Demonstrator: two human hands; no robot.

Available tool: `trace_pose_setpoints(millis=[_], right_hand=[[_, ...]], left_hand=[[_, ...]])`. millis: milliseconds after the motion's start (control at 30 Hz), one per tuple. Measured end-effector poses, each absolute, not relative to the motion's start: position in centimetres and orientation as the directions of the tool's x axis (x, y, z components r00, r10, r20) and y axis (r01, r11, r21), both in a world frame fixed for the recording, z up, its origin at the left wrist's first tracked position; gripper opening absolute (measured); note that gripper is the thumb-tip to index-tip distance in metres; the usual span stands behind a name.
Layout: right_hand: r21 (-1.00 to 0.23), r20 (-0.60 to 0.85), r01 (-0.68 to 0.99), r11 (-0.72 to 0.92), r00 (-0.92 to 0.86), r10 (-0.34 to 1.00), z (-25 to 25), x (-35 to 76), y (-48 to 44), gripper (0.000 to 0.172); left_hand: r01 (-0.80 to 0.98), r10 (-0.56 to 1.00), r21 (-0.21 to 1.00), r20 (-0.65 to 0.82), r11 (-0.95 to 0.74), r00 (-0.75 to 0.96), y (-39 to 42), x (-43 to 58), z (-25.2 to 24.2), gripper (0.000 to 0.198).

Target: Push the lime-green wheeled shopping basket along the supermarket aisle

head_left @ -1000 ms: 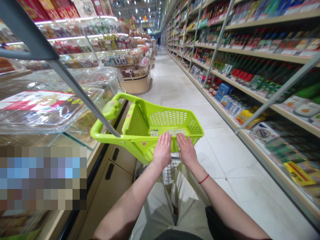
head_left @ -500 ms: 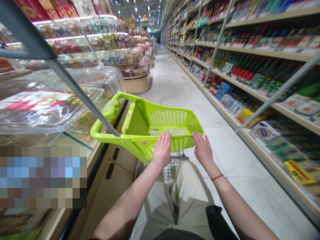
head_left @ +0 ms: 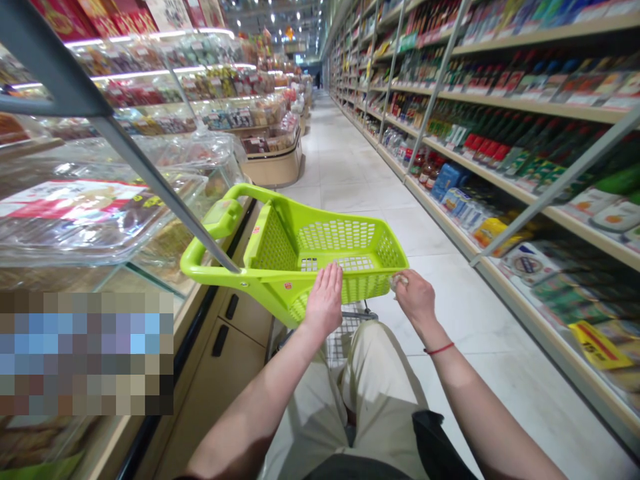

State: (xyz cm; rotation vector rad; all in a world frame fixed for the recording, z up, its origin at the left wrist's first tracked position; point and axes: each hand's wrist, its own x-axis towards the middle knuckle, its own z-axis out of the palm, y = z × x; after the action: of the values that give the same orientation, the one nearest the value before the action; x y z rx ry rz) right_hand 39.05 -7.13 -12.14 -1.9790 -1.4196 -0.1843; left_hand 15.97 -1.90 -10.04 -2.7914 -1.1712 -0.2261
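A lime-green shopping cart (head_left: 290, 274) with a perforated basket stands sideways in front of me, its handle end to the left. Nothing lies in the basket. My left hand (head_left: 326, 299) rests with fingers straight and together on the near side wall, at the rim. At the basket's right front corner, my right hand (head_left: 416, 297) is closed around a crumpled whitish cloth or tissue (head_left: 399, 281). Only a bit of it sticks out between the fingers, against the corner. A red cord circles my right wrist.
Close on the left is a glass display counter with clear-lidded food trays (head_left: 75, 213). Tall shelves (head_left: 500, 193) of bottles and packets line the right. A pale tiled aisle (head_left: 345, 180) runs ahead between them. Grey metal poles (head_left: 165, 193) cross the view on both sides.
My right hand has gone from fingers laid out along the basket's corner to closed around the whitish cloth, shifting slightly right. My left hand and the cart have stayed put.
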Motion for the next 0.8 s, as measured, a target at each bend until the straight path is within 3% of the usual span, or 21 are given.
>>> trace_pose_setpoints(millis=[167,433,667,800], right_hand=[[-0.370,0.363,0.888,-0.275,0.410,0.837,-10.6,39.3,-4.2,0.020],[-0.436,0.467,0.892,-0.122,0.340,0.816,-11.7,39.9,-4.3,0.019],[-0.346,0.242,0.859,-0.379,0.471,0.848,-9.3,37.6,-2.9,0.024],[-0.366,0.323,0.849,-0.380,0.499,0.804,-10.0,36.6,-2.7,0.034]], left_hand=[[0.719,0.705,-0.053,0.157,-0.693,0.691,-1.9,16.0,-9.8,0.094],[0.710,0.693,-0.036,0.190,-0.703,0.696,-1.8,15.9,-9.9,0.097],[0.719,0.707,-0.046,0.146,-0.694,0.692,-2.2,15.9,-9.5,0.093],[0.717,0.706,-0.058,0.136,-0.695,0.695,-2.2,15.9,-9.3,0.091]])
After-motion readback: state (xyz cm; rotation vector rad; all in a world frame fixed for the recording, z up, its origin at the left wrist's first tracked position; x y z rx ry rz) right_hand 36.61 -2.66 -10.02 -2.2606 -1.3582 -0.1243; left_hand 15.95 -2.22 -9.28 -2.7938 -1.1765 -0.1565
